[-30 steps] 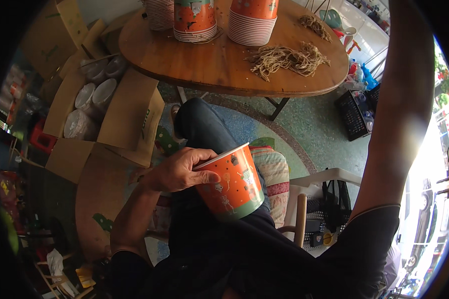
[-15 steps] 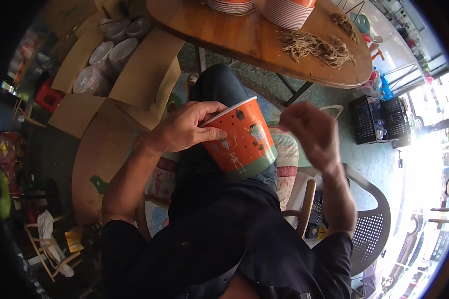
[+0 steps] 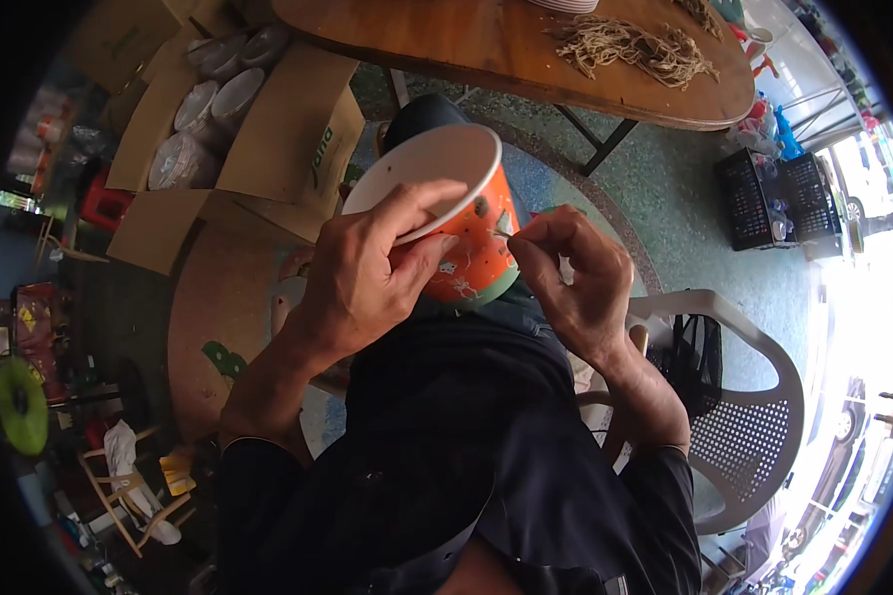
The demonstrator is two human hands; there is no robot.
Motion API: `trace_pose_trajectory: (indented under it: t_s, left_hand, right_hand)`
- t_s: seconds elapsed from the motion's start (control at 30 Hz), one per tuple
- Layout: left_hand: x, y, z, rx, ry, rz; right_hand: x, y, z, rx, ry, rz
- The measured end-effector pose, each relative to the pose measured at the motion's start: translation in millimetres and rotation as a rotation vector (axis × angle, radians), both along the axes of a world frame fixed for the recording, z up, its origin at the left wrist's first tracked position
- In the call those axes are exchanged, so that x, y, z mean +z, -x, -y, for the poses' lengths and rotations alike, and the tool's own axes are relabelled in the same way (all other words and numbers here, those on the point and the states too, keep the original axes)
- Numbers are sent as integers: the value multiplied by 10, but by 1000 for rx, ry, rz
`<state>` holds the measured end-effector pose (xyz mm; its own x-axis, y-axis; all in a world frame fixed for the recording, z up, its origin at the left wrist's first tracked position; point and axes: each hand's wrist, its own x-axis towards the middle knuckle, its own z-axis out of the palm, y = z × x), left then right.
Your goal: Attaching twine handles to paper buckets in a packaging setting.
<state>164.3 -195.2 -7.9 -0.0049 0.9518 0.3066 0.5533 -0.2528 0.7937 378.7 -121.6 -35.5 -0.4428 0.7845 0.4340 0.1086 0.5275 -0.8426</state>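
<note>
My left hand point(image 3: 357, 263) grips the rim of an orange paper bucket point(image 3: 476, 243), thumb outside and fingers over the white inner wall. The bucket has a green base and printed figures, and it is tilted so that its mouth faces up and away from me over my lap. A small dark hole shows in its inner wall. At the bucket's right side, my right hand point(image 3: 575, 278) pinches thumb and forefinger together on a thin pale strand, which looks like string. Its tip is close to the printed wall; whether it passes through the wall cannot be made out.
Ahead stands a wooden table point(image 3: 446, 50) with a tangle of tan strings point(image 3: 640, 52) and stacked paper buckets point(image 3: 566, 4). An open cardboard box point(image 3: 288, 129) at the left holds wrapped white bowls or tubs. To the right are a grey plastic chair point(image 3: 754, 436) and black crates point(image 3: 779, 203).
The bucket has tipped so its open mouth now shows. My right hand, blurred and apart from it before, has come in to its right side. My view has shifted slightly.
</note>
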Motion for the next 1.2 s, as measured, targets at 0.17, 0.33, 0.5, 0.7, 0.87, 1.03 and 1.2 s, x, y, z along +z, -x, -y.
trace_pose_trajectory:
  t_s: [0.17,0.33,0.5,0.7,0.87,1.03,1.2]
  left_hand:
    - [-144,-47,-89,-58,-257,-151]
    - [-266,-86,-89,-3,-279,-202]
    - [-310,-93,-125,-5,-359,-192]
    - [-340,-55,-120,-49,-404,-216]
    - [-261,-69,-140,-40,-406,-242]
    - [-241,-39,-125,-72,-356,-226]
    - [-232,-53,-104,-85,-337,-229]
  right_hand:
    - [-56,-14,5,142,458,-120]
    - [-22,-33,-60,243,692,-116]
    - [-81,-22,-65,274,705,-110]
    - [-57,-10,-60,294,702,-87]
    - [-36,31,14,247,567,-52]
    - [-54,59,22,116,-2,122]
    - [-165,99,23,30,-300,52]
